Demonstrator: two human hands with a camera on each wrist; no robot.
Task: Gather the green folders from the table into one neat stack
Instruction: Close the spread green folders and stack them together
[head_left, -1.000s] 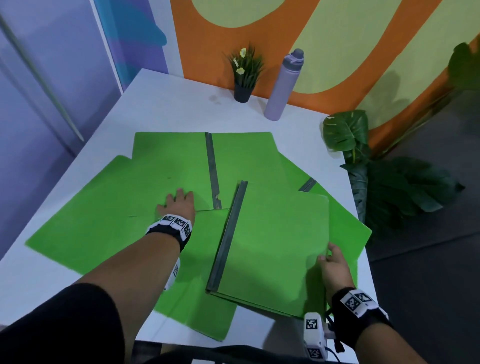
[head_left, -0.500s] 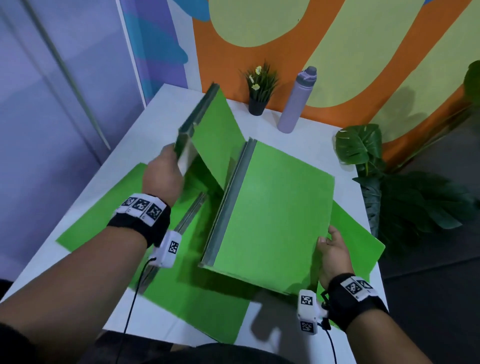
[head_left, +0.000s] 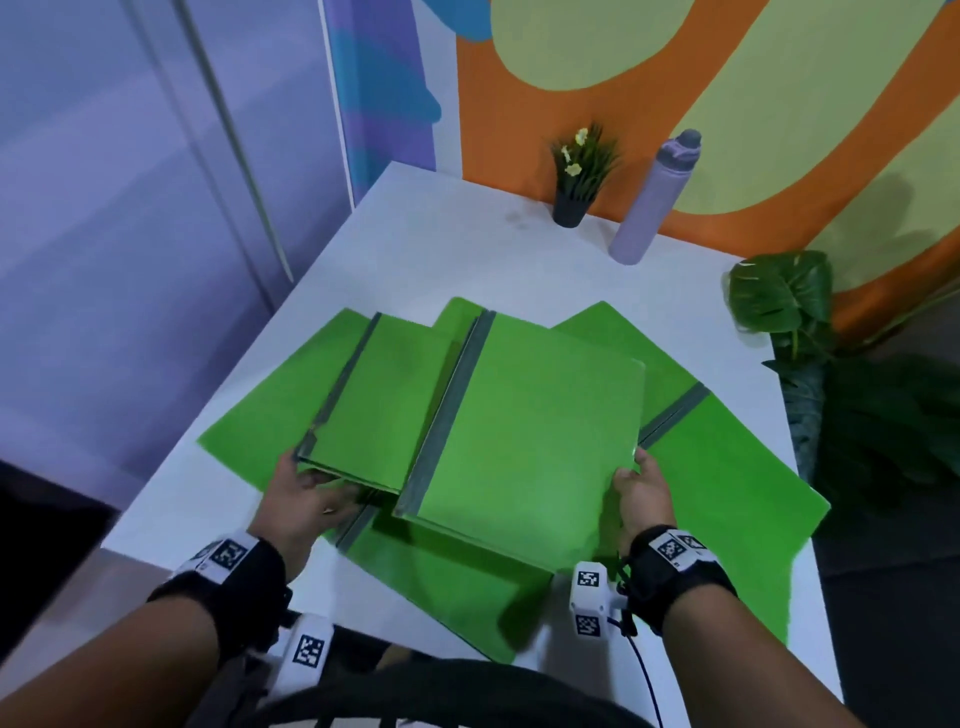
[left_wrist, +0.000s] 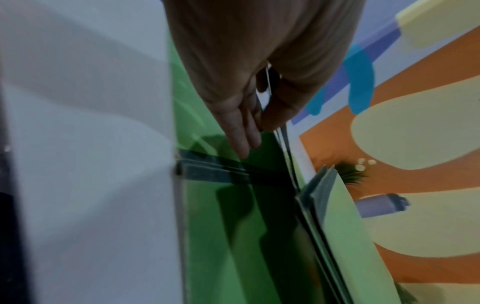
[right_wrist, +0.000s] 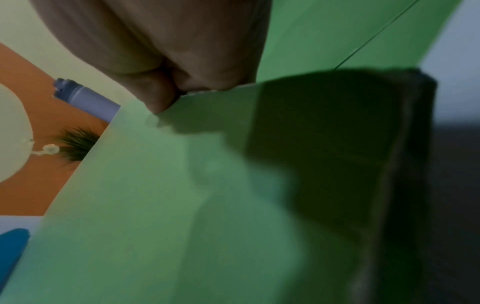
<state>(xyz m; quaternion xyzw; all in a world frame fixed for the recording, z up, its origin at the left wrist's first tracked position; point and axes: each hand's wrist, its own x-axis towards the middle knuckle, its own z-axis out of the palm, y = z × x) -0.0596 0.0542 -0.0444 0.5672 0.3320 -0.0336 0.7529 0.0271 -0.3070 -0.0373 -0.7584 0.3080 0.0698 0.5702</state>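
Two closed folders were up, one per hand, probably for merging. Left hand (head_left: 298, 493) pinched the smaller folder (head_left: 384, 400) at its near corner; right hand (head_left: 641, 493) gripped the larger folder (head_left: 535, 431) by its right edge, both above open folders (head_left: 727, 467) on the table (head_left: 441, 234).

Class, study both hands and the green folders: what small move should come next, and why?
Probably slide the closed folder in the left hand rightward under or onto the closed folder held by the right hand. Each hand grips one, side by side and barely overlapping, so merging them starts the stack.

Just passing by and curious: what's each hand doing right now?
Left hand: grips the near edge of a closed green folder.
Right hand: grips the right edge of another closed folder.
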